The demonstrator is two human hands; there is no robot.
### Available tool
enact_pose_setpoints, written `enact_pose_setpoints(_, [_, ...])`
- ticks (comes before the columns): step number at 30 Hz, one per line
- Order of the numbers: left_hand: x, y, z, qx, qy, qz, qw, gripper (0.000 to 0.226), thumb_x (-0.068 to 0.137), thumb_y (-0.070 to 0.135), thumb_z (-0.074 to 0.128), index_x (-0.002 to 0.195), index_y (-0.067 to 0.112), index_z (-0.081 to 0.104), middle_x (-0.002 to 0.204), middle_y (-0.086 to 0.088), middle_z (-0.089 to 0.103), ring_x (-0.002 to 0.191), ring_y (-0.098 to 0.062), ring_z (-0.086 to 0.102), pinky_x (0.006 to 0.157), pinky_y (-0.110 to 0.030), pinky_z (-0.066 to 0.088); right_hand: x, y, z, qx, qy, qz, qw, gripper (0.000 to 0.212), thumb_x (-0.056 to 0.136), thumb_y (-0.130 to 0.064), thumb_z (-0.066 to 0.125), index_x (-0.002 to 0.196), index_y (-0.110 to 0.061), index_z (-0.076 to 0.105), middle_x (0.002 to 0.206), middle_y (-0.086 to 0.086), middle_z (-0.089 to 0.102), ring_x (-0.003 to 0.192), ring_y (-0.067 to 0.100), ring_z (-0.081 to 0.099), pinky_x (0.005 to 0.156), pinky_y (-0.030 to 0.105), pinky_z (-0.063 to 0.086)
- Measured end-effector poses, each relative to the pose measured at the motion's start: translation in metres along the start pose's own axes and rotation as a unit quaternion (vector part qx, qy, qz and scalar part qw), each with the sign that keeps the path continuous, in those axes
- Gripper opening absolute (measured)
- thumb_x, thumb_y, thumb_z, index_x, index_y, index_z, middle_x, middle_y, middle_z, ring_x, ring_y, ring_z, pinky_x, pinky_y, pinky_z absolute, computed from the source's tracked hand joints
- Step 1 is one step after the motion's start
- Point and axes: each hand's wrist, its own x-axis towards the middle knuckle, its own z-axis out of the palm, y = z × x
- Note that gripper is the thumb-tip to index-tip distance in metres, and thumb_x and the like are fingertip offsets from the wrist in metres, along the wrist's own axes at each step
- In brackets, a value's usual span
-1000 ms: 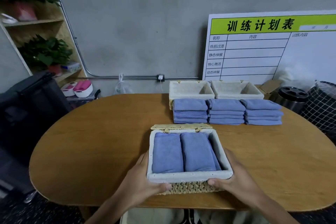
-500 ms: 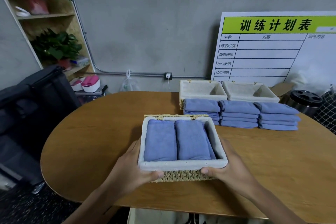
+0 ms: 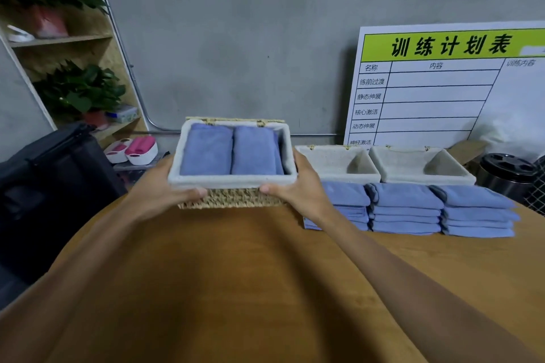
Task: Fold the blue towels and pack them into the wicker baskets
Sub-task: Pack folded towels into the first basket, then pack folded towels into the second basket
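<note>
Basket [image 3: 233, 199]: lifted off the table [image 3: 236, 289], carried toward far left.
Grip: left hand [image 3: 165, 188], right hand [image 3: 298, 190] clasped round its sides.
Meaning: packed; two empty baskets [image 3: 339, 177] awaited towel stacks [image 3: 407, 209].

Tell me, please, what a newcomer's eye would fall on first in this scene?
First, the packed basket at centre, gripped by the left hand and right hand over the table, with blue towels inside. Next, three towel stacks to its right, in front of two empty baskets. Behind them, a green-headed board leans on the wall.
</note>
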Motion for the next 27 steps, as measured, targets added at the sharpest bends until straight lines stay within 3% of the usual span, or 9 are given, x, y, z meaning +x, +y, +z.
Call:
enact_pose_setpoints(4, [0.057,-0.051,0.004,-0.013,-0.032,-0.037,0.999,0.079,0.068,0.037,0.092,0.136,0.039,0.052,0.115,0.020,0.070,0.101,0.001,0.067,0.088,-0.028,0.052,0.054,0.040,0.031,-0.006,-0.014,0.034,0.999,0.078,0.063,-0.032,0.094,0.129,-0.026,0.052,0.116,-0.015,0.063,0.102,-0.008,0.060,0.078,0.008,0.047])
enact_pose_setpoints(8, [0.098,-0.095,0.029,-0.008,-0.079,-0.096,0.992,0.071,0.065,0.044,0.088,0.125,0.045,0.051,0.113,0.019,0.067,0.099,-0.003,0.066,0.093,-0.032,0.053,0.090,0.096,0.056,-0.032,-0.043,0.087,0.995,0.072,0.062,-0.030,0.095,0.121,-0.024,0.054,0.115,-0.008,0.065,0.103,0.005,0.063,0.081,0.017,0.052])
enact_pose_setpoints(11, [0.115,-0.124,0.052,-0.027,-0.108,-0.123,0.986,0.076,0.056,0.056,0.092,0.119,0.048,0.051,0.111,0.022,0.064,0.101,-0.005,0.065,0.083,-0.026,0.052,0.101,0.136,0.075,-0.052,-0.046,0.126,0.990,0.092,0.050,-0.053,0.092,0.126,-0.025,0.050,0.122,-0.004,0.061,0.110,0.012,0.061,0.093,0.036,0.055])
enact_pose_setpoints(13, [0.122,-0.138,0.064,-0.048,-0.087,-0.143,0.985,0.076,0.052,0.058,0.092,0.116,0.045,0.054,0.107,0.019,0.065,0.099,-0.009,0.065,0.078,-0.028,0.051,0.107,0.158,0.084,-0.058,-0.039,0.131,0.989,0.096,0.049,-0.059,0.088,0.130,-0.028,0.047,0.125,-0.002,0.059,0.114,0.014,0.060,0.098,0.039,0.053])
enact_pose_setpoints(17, [0.132,-0.151,0.078,-0.073,-0.059,-0.157,0.983,0.104,0.022,0.082,0.083,0.113,0.037,0.060,0.102,0.015,0.069,0.094,-0.012,0.067,0.075,-0.029,0.051,0.112,0.157,0.084,-0.074,-0.008,0.139,0.988,0.079,0.064,-0.037,0.091,0.128,-0.018,0.049,0.124,0.004,0.058,0.113,0.018,0.059,0.095,0.033,0.052])
enact_pose_setpoints(20, [0.134,-0.144,0.081,-0.069,-0.077,-0.144,0.984,0.097,0.040,0.074,0.087,0.123,0.033,0.057,0.106,0.017,0.067,0.101,-0.013,0.066,0.077,-0.027,0.049,0.109,0.145,0.080,-0.086,-0.014,0.148,0.985,0.063,0.074,-0.023,0.087,0.123,-0.012,0.049,0.121,0.006,0.057,0.108,0.018,0.057,0.089,0.027,0.047])
enact_pose_setpoints(22, [0.134,-0.138,0.076,-0.057,-0.098,-0.137,0.984,0.093,0.044,0.070,0.084,0.126,0.036,0.055,0.110,0.017,0.067,0.103,-0.011,0.066,0.080,-0.027,0.051,0.102,0.130,0.069,-0.135,-0.044,0.135,0.981,0.046,0.081,-0.020,0.081,0.112,-0.012,0.048,0.112,0.005,0.055,0.094,0.012,0.054,0.079,0.022,0.045])
enact_pose_setpoints(24, [0.130,-0.133,0.064,-0.033,-0.131,-0.122,0.983,0.098,0.052,0.069,0.085,0.138,0.041,0.048,0.127,0.017,0.064,0.111,-0.010,0.064,0.091,-0.031,0.052,0.092,0.114,0.041,-0.173,-0.070,0.094,0.978,0.031,0.086,-0.019,0.075,0.105,-0.014,0.052,0.106,0.001,0.056,0.088,0.008,0.054,0.077,0.024,0.047])
enact_pose_setpoints(27, [0.127,-0.124,0.045,0.061,-0.071,-0.129,0.987,0.104,0.069,0.058,0.083,0.154,0.040,0.026,0.153,0.010,0.042,0.132,-0.018,0.049,0.105,-0.042,0.043,0.083,0.101,-0.041,-0.140,-0.011,0.067,0.988,0.050,0.087,-0.006,0.073,0.133,-0.005,0.055,0.116,0.001,0.058,0.108,0.016,0.058,0.092,0.021,0.050])
